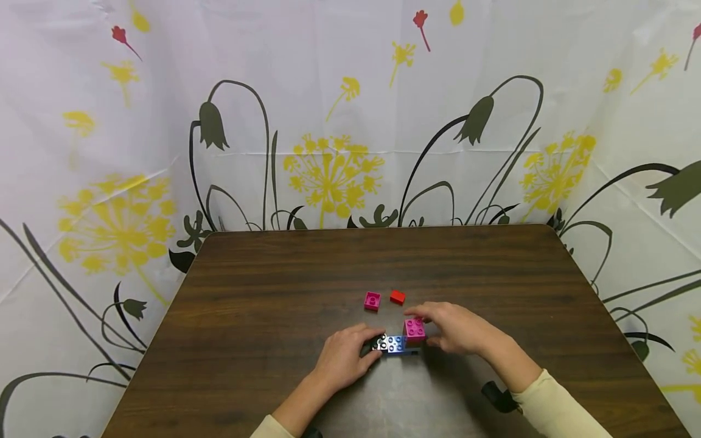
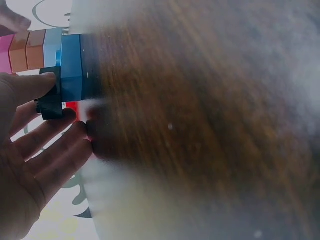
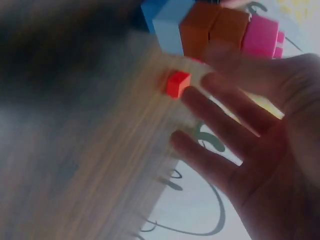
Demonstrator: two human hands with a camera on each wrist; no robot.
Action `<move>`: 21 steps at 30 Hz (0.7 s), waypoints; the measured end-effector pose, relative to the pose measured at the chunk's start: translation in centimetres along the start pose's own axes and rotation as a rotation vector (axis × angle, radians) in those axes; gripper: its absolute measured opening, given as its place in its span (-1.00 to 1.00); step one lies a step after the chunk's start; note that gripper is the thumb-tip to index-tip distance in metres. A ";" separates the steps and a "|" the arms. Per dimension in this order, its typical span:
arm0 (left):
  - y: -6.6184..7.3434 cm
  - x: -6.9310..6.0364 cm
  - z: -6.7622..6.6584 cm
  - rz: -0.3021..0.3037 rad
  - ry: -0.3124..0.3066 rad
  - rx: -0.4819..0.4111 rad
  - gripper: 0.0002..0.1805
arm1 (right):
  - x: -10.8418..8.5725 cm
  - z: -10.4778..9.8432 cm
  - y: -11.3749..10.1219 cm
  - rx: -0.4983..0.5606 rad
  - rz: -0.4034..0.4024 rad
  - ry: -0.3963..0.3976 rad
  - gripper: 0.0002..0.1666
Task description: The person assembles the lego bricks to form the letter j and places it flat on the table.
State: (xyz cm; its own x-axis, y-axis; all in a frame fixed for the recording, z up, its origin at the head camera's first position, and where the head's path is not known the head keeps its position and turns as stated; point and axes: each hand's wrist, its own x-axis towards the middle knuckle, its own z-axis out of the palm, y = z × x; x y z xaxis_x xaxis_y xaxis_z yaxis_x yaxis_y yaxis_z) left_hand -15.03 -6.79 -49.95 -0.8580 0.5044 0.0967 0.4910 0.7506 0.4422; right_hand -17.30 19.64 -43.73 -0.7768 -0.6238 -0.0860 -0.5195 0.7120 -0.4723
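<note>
A tower of toy building bricks stands on the table, with a blue brick point(image 2: 72, 67) at its foot, a light blue brick point(image 3: 172, 30) over it, two brown bricks point(image 3: 227, 26) above and a pink brick point(image 1: 414, 328) on top. My left hand point(image 1: 344, 358) pinches a black brick point(image 2: 50, 105) between thumb and fingers, against the tower's left end. Beside the tower's upper part is my right hand point(image 1: 457, 328), its thumb and fingers loosely spread around the pink and brown bricks. Whether its fingertips touch them is hard to tell.
Behind the tower lie a loose magenta brick point(image 1: 372, 300) and a small red brick point(image 1: 397, 297). The brown wooden table point(image 1: 274, 274) ends at a floral curtain point(image 1: 328, 109) at the back.
</note>
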 end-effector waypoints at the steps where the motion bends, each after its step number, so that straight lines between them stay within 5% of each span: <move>1: 0.0 -0.1 0.2 -0.002 0.004 0.004 -0.56 | 0.2 0.1 0.3 -0.016 -0.011 0.000 -0.36; 8: 0.1 -0.6 1.0 -0.004 0.019 0.014 -0.56 | 2.4 1.4 2.3 -0.196 -0.123 0.135 -0.67; 12: -0.1 -0.6 1.1 0.003 0.030 0.015 -0.56 | 4.2 2.6 3.2 -0.327 -0.229 0.183 -0.64; 21: -0.3 -0.9 1.6 0.022 0.045 0.010 -0.57 | 7.4 4.4 4.2 -0.494 -0.268 0.055 -0.30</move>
State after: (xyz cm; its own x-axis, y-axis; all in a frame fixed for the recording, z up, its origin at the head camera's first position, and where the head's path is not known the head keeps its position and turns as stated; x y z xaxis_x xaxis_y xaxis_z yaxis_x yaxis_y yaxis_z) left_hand -14.15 -6.82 -51.56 -0.8528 0.5014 0.1461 0.5111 0.7439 0.4306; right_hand -23.63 16.57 -50.21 -0.6052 -0.7954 0.0330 -0.7959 0.6054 -0.0032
